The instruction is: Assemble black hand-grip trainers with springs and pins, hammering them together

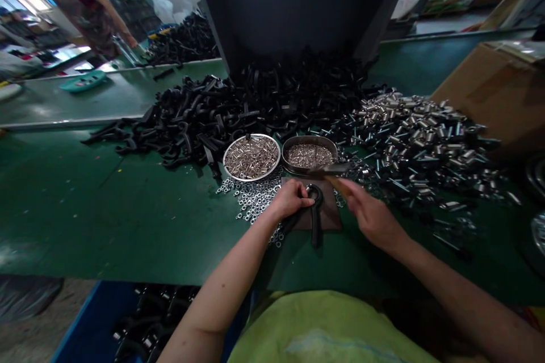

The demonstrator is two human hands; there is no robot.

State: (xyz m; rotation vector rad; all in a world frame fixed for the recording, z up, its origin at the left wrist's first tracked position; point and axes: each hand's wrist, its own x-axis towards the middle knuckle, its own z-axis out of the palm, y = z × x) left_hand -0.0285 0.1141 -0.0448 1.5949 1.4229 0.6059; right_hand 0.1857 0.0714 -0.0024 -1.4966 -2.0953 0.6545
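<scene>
Head view: the left hand (290, 198) pinches a black, curved plastic part (315, 226) over a brown square plate (331, 216); the right hand (373, 218) grips a wooden-handled metal hammer (337, 182).

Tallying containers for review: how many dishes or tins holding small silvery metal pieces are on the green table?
2: a round, silver-rimmed metal dish and, right of it, a rounded, dark metal tin. The black plastic pile behind could hide others.
</scene>
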